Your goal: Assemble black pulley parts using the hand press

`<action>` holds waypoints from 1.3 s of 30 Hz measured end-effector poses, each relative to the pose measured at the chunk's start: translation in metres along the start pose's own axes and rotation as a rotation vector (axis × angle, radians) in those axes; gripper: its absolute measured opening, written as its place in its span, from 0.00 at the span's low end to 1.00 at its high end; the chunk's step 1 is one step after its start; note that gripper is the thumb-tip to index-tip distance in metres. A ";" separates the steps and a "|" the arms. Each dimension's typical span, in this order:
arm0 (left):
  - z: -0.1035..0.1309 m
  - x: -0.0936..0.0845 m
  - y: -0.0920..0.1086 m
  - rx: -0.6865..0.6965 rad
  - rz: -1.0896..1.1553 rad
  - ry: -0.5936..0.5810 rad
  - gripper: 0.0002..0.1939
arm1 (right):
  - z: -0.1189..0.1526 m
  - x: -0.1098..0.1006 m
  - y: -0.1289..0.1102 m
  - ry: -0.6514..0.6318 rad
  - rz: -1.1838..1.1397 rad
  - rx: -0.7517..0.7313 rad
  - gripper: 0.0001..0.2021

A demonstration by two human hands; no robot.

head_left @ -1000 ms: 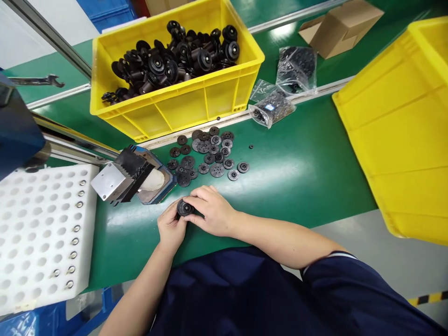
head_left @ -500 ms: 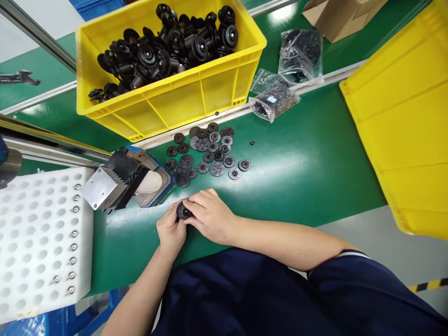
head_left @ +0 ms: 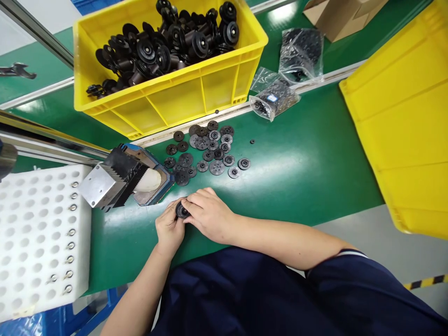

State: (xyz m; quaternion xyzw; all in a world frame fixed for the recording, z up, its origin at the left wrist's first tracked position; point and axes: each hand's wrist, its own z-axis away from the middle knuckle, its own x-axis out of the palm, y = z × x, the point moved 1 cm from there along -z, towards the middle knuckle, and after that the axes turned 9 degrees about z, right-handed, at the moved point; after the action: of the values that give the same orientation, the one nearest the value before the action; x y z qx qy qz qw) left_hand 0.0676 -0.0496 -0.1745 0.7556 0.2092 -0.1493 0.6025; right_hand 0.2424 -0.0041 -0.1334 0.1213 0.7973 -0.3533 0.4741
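Note:
A round black part with a stepped disc face is held between both hands above the green bench, near its front edge. My left hand closes around it from the left and below. From the right, my right hand grips its rim with thumb and fingers. The part's underside is hidden in the hands. Just beyond them lies a loose spread of black discs, some with holes and some ringed. To the left stands a fixture with a metal block and a pale rounded piece on a blue-edged base.
A yellow crate full of black disc-and-shaft parts stands at the back. Plastic bags of small black parts lie right of it. A white holed tray is at left, another yellow bin at right, cardboard behind.
Both hands stay on the black part, almost in place; its face looks tilted slightly more toward me. The whole view has shifted a little.

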 end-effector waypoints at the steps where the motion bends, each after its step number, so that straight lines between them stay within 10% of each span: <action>1: 0.000 0.000 0.000 -0.004 -0.002 0.002 0.14 | 0.000 0.000 0.000 -0.001 0.001 0.002 0.19; 16: 0.003 0.002 -0.002 -0.048 -0.023 0.008 0.14 | -0.002 -0.002 0.009 0.024 -0.057 0.062 0.19; 23: 0.003 0.009 0.009 -0.266 0.388 0.146 0.16 | -0.004 0.001 0.036 0.118 -0.292 0.205 0.26; 29: -0.004 -0.050 0.059 -0.288 0.446 0.249 0.13 | -0.009 0.008 0.055 0.158 -0.358 0.239 0.18; 35: -0.041 -0.132 0.111 0.057 0.370 0.440 0.10 | -0.011 0.013 0.052 0.191 -0.316 0.227 0.17; 39: -0.074 -0.153 0.129 0.006 0.273 0.396 0.13 | -0.016 0.001 0.044 0.282 -0.273 0.260 0.15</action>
State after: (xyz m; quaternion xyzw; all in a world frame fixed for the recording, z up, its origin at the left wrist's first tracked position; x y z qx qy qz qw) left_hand -0.0035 -0.0221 0.0253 0.7932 0.2186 0.0839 0.5622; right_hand 0.2538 0.0383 -0.1492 0.1205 0.8125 -0.4936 0.2859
